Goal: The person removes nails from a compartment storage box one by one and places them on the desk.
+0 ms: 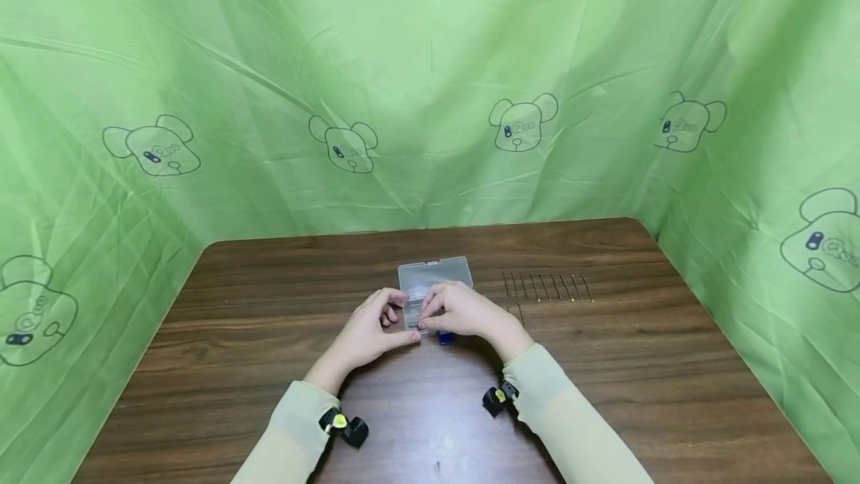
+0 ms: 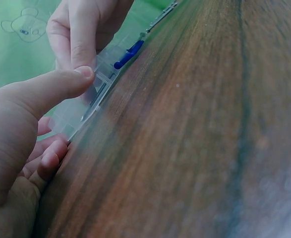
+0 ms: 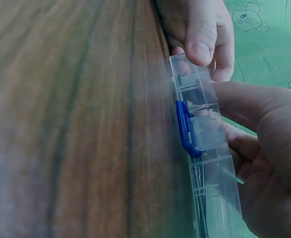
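Observation:
A clear plastic compartment box (image 1: pixel 411 312) stands on the table with its lid (image 1: pixel 437 270) folded back. My left hand (image 1: pixel 366 331) grips the box's left end, thumb at the front edge and fingers at the side. Over the compartments, my right hand (image 1: pixel 463 310) has its thumb and index finger together, reaching down inside. Whether anything small is between those fingertips is hidden. A blue plastic piece (image 3: pixel 183 129) shows at the box's front, with thin metal rods (image 3: pixel 201 193) alongside. I cannot tell whether the blue piece is inside the box.
Several thin nail-like rods (image 1: pixel 547 287) lie in a row on the wooden table (image 1: pixel 269 275) to the right. Nearer the right wrist lie two more rods (image 1: pixel 521 317). A green curtain (image 1: pixel 430 193) with bear-head drawings hangs around the table's back and sides.

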Available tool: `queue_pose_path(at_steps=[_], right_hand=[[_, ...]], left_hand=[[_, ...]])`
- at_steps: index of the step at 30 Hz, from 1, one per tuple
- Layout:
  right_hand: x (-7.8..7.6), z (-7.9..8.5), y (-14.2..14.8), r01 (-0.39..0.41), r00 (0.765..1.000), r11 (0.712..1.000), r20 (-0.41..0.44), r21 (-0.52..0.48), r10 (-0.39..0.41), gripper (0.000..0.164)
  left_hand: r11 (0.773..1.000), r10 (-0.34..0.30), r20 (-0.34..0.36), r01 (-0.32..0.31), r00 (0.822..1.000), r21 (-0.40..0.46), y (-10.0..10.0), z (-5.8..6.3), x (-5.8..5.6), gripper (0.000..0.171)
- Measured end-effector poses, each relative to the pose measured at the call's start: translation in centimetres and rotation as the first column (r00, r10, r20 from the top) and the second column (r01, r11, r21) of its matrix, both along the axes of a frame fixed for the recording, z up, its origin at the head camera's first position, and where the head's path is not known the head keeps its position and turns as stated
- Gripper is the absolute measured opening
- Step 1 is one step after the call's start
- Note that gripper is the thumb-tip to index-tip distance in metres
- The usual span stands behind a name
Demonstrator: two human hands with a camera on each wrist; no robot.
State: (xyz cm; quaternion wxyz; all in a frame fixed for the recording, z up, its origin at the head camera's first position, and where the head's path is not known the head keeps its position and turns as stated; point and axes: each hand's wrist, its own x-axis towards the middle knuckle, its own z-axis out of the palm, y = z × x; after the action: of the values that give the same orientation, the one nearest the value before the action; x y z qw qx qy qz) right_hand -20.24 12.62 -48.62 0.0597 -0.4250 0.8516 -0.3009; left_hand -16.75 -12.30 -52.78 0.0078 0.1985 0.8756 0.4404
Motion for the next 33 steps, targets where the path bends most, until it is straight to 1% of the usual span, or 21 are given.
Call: queue_pose_path(at_steps=[3,9,11,14,18,21,25,28,33], right_hand=[[-0.2,-0.1,-0.2,0.006,1.0,1.0,0.003,0.008,-0.006,0.007],[0.0,0.1,-0.7,0.025,0.998,0.997,-0.052,0.072,-0.022,0.006],[0.1,0.2,-0.8,0.034,0.998,0.996,-0.058,0.088,-0.029,0.007],[0.1,0.4,-0.8,0.028,0.999,0.996,-0.048,0.085,-0.024,0.007],[0.2,0.7,-0.7,0.015,1.0,0.998,-0.028,0.055,-0.014,0.006],[0.4,0.8,-0.8,0.023,0.998,0.997,-0.054,0.068,-0.02,0.007],[0.5,0.7,-1.1,0.039,0.994,0.991,-0.106,0.125,-0.026,0.009],[0.6,0.8,-1.2,0.045,0.994,0.989,-0.103,0.14,-0.03,0.009],[0.5,0.8,-1.3,0.04,0.996,0.99,-0.086,0.136,-0.029,0.006]], left_hand=[[1.0,-0.001,0.001,0.001,1.0,0.0,0.0,0.0,-0.1,0.067],[1.0,0.001,0.002,-0.001,1.0,-0.003,0.0,0.2,0.0,0.068],[1.0,-0.001,0.002,0.001,1.0,-0.001,0.0,0.1,-0.1,0.068],[1.0,-0.001,-0.003,0.001,1.0,0.003,0.0,-0.1,-0.1,0.067],[1.0,0.001,-0.011,-0.001,1.0,0.007,-0.1,-0.4,-0.2,0.067],[1.0,-0.001,-0.005,0.001,1.0,0.011,-0.1,-0.4,-0.1,0.067],[1.0,-0.003,0.006,0.003,1.0,0.011,-0.1,-0.4,-0.1,0.068],[1.0,-0.001,0.006,0.001,1.0,0.006,-0.1,-0.4,-0.1,0.068],[1.0,0.005,0.004,-0.005,1.0,0.008,-0.1,-0.3,-0.1,0.068]])
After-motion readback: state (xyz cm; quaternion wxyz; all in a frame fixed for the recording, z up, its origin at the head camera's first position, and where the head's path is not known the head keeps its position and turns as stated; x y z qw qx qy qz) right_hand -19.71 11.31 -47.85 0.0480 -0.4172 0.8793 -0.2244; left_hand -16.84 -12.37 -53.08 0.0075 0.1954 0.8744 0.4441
